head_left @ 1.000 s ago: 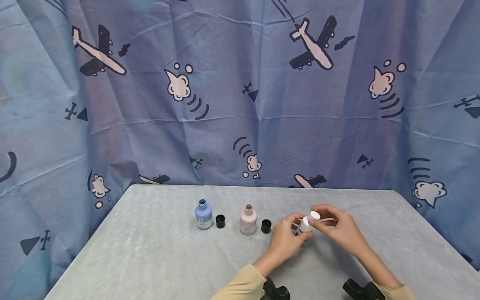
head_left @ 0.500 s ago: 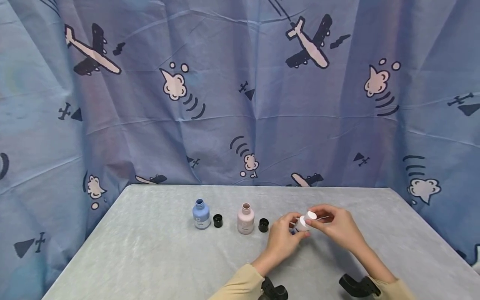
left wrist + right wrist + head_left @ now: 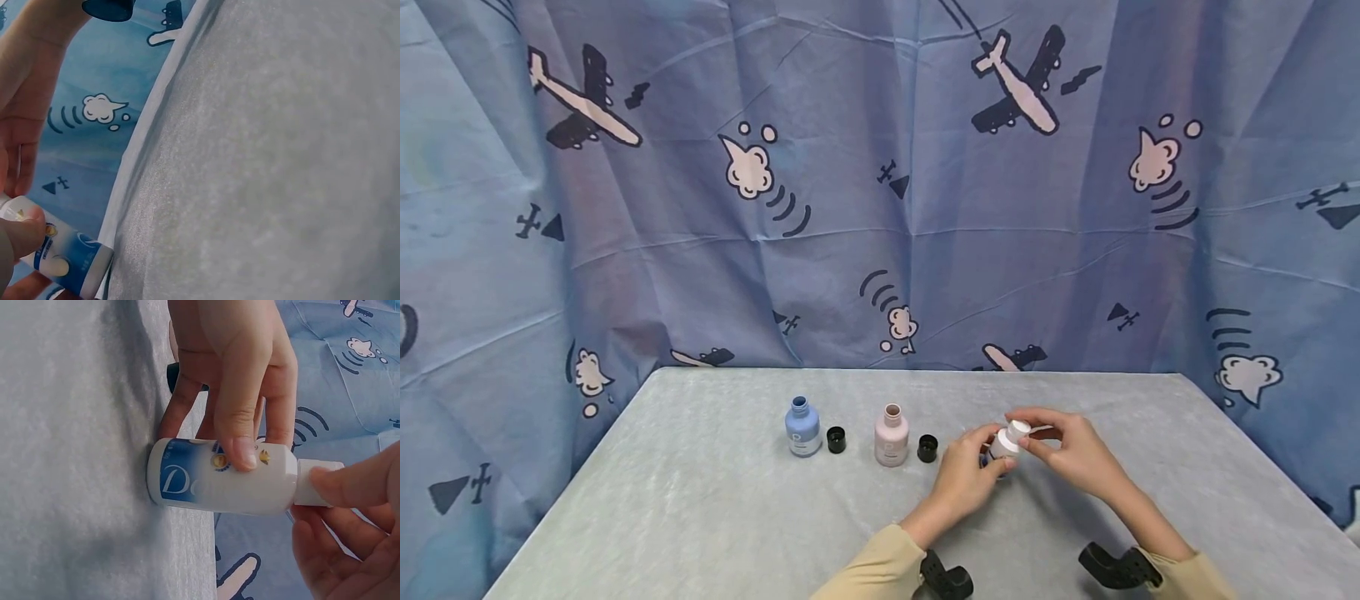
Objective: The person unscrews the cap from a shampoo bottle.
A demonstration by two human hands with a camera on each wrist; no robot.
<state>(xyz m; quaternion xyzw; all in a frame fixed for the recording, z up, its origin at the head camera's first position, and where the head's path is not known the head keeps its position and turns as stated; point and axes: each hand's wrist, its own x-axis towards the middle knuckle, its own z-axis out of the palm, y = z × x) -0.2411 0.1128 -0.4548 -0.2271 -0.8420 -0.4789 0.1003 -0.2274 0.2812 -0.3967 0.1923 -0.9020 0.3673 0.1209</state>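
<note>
A white bottle (image 3: 250, 490) with a blue-banded base and a "Do…" label stands on the table at the right. My left hand (image 3: 962, 477) grips its body, thumb across the label side and fingers behind. At the top, my right hand (image 3: 1078, 454) pinches the white cap (image 3: 1018, 428) between thumb and fingers. The cap sits on the bottle's neck. In the left wrist view, the bottle's blue lower end (image 3: 81, 269) shows below the left thumb, while its top runs out of frame.
To the left stand an uncapped pink bottle (image 3: 891, 443) and an uncapped blue bottle (image 3: 803, 433). A black cap (image 3: 928, 448) lies beside the pink one, another black cap (image 3: 836, 440) beside the blue one. A patterned blue curtain (image 3: 850, 183) hangs behind the table (image 3: 700, 517).
My right fingers have shifted slightly left around the white cap, and the bottle's tilt has changed a little. The left hand keeps its grip. The pink and blue bottles have stayed put.
</note>
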